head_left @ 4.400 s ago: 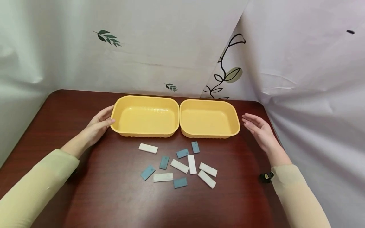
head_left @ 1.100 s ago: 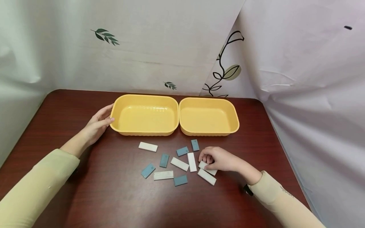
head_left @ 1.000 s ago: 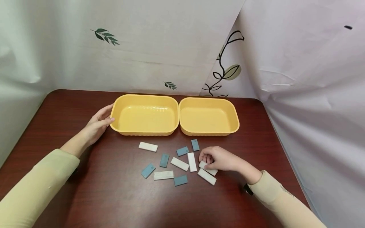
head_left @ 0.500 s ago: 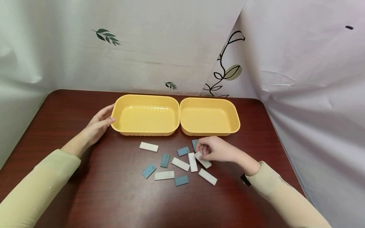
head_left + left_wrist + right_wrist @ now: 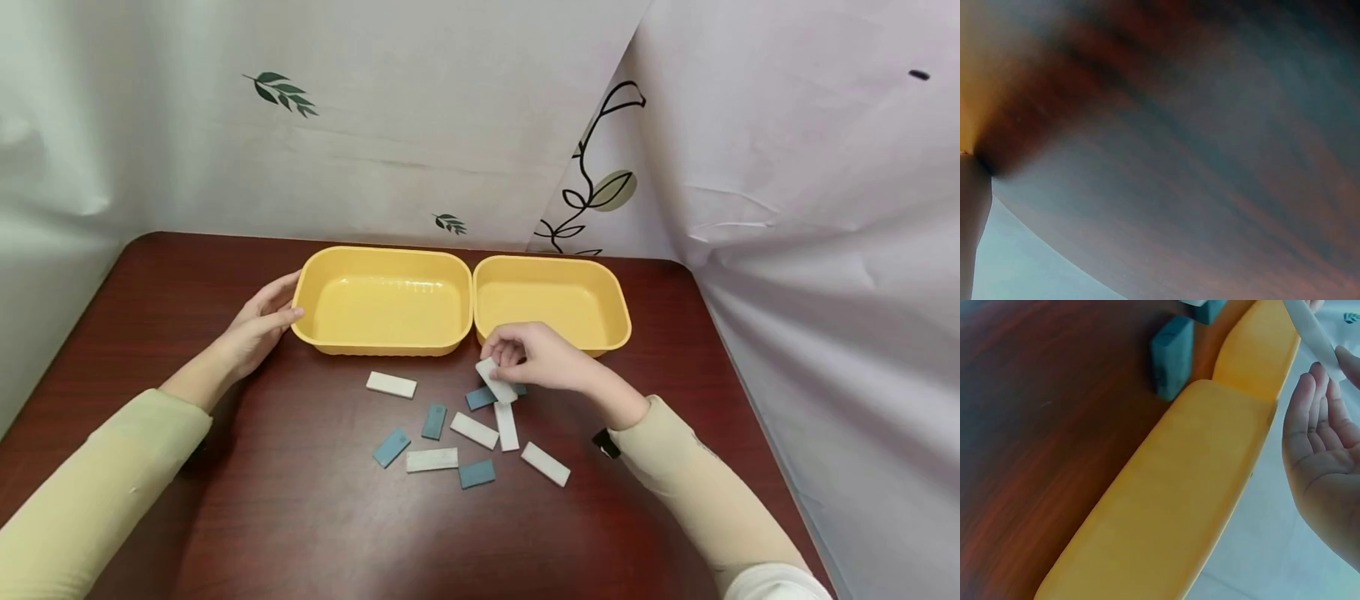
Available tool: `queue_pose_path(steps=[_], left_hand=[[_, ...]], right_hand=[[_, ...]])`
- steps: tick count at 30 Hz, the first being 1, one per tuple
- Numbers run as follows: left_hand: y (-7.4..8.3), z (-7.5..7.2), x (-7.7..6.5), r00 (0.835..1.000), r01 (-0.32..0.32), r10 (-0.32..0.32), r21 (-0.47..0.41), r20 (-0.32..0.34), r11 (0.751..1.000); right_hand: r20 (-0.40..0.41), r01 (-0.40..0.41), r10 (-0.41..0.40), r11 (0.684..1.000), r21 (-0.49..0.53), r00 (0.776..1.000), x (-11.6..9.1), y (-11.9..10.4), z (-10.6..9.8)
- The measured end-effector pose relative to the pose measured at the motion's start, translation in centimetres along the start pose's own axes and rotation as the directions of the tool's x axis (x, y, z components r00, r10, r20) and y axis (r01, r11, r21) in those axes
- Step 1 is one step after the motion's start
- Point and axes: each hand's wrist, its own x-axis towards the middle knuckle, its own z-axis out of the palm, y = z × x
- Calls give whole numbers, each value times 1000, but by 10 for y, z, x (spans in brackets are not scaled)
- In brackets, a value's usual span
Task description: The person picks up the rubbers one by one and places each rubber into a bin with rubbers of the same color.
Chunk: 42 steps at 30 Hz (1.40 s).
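In the head view my left hand (image 5: 255, 329) grips the near-left end of the larger yellow bin (image 5: 386, 312), thumb over the rim and fingers along the outside wall. My right hand (image 5: 540, 357) pinches a white rectangular block (image 5: 495, 381) between thumb and fingers, raised above the table before the smaller yellow bin (image 5: 558, 304). The raised block overlaps a blue block (image 5: 481, 398) in this view. From the right wrist, that white block (image 5: 1315, 337) shows tilted at the fingertips of the hand (image 5: 1329, 450). The left wrist view is mostly blur.
The two bins stand side by side at the back of the dark red table (image 5: 337, 533). Several white blocks (image 5: 545, 463) and blue blocks (image 5: 392, 447) lie scattered in front of them. A white sheet (image 5: 375, 125) with leaf prints hangs behind.
My right hand came from beside the right bin, took a white block from the right of the group, and lifted it up and left toward the bins. The left hand stays put.
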Motion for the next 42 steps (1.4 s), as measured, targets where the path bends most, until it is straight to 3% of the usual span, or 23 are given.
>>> queue_pose_path(steps=[7, 24, 35, 42], left_hand=[[0, -1, 1, 1000, -12, 12, 1, 6, 1000], [0, 0, -1, 1000, -15, 16, -24, 7, 1000], [0, 0, 1, 1000, -20, 20, -15, 10, 1000], [0, -1, 0, 1000, -12, 12, -23, 2, 1000]], right_hand=[[-46, 26, -25, 999, 32, 999, 29, -12, 0], [-163, 21, 14, 978, 209, 987, 95, -28, 8], [-239, 8, 87, 929, 370, 967, 131, -32, 24], [-236, -8, 124, 898, 441, 964, 152, -32, 41]])
